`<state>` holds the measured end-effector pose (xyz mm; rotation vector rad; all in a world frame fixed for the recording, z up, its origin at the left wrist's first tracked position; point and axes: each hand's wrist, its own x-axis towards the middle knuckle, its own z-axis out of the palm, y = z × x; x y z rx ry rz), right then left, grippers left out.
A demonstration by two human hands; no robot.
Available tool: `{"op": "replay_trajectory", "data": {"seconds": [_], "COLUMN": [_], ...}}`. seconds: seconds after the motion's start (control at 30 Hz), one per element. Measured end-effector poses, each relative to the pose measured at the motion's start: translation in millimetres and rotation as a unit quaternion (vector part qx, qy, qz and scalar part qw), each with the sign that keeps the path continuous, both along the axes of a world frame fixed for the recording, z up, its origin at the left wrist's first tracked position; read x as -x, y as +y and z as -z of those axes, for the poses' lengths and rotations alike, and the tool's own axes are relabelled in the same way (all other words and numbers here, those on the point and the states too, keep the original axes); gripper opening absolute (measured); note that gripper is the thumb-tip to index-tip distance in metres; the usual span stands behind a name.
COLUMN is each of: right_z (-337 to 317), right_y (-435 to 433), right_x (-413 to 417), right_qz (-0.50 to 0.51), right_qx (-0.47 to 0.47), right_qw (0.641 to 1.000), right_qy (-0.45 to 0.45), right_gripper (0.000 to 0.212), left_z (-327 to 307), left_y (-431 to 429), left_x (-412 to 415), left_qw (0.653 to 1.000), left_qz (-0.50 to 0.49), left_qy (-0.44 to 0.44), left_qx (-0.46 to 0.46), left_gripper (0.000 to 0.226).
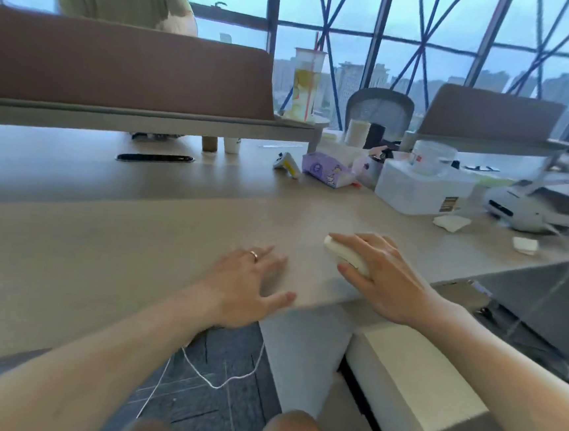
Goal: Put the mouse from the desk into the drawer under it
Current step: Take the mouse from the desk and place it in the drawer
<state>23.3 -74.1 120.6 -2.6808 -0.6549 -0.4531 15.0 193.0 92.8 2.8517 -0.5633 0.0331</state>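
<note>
A white mouse (338, 252) lies on the light wooden desk (118, 245) near its front right edge. My right hand (381, 272) covers the mouse from above, fingers curled over it and thumb against its near side. My left hand (250, 281) rests flat on the desk to the left of the mouse, fingers spread, a ring on one finger. Below the desk edge on the right stands a white drawer unit (409, 381); its top shows, its front is hidden from this angle.
At the back right of the desk stand a purple tissue pack (328, 171), a white box (419, 192), a clear cup (431, 157) and a white device (534, 209). A brown divider (124, 67) with a person behind it runs along the back. A white cable (214, 377) lies on the floor.
</note>
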Motion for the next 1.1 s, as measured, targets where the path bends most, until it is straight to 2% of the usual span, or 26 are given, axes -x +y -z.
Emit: {"op": "replay_trajectory", "data": {"seconds": [0.17,0.3,0.43,0.53,0.57,0.63,0.73,0.8,0.93,1.1], "right_z": [11,33,63,81,86,94,108,117,128,129], "right_y": [-48,-99,-150,-173,-177,-181,-181,-179,-179,-180], "right_x": [46,83,108,114,115,113,109,104,88,60], "right_qz": [0.036,0.078,0.134,0.179,0.190,0.210,0.241,0.257,0.283,0.309], "right_qx": [-0.008,-0.002,-0.013,-0.027,-0.030,-0.039,-0.054,-0.065,-0.044,0.038], "right_qw": [0.999,0.997,0.990,0.981,0.978,0.971,0.960,0.953,0.939,0.921], "right_qy": [-0.002,0.009,0.051,0.076,0.083,0.105,0.133,0.150,0.189,0.235], "right_gripper": [0.048,0.051,0.062,0.072,0.074,0.078,0.082,0.084,0.083,0.047], "left_z": [6,9,18,37,44,57,76,86,104,117], "left_y": [-6,-17,-69,-121,-136,-159,-179,-187,-196,-200], "left_x": [5,9,30,45,46,46,34,25,16,14], "left_qw": [0.999,0.997,0.967,0.933,0.931,0.948,0.984,0.991,0.993,0.992], "left_qz": [-0.018,-0.009,0.176,0.290,0.297,0.265,0.171,0.136,0.112,0.104], "left_qy": [-0.015,-0.082,-0.182,-0.211,-0.210,-0.173,-0.049,-0.005,-0.022,-0.074], "left_qx": [-0.033,-0.006,0.017,0.013,0.018,0.025,0.029,0.014,0.010,0.002], "left_gripper": [0.095,0.083,0.055,0.050,0.053,0.065,0.096,0.111,0.126,0.133]}}
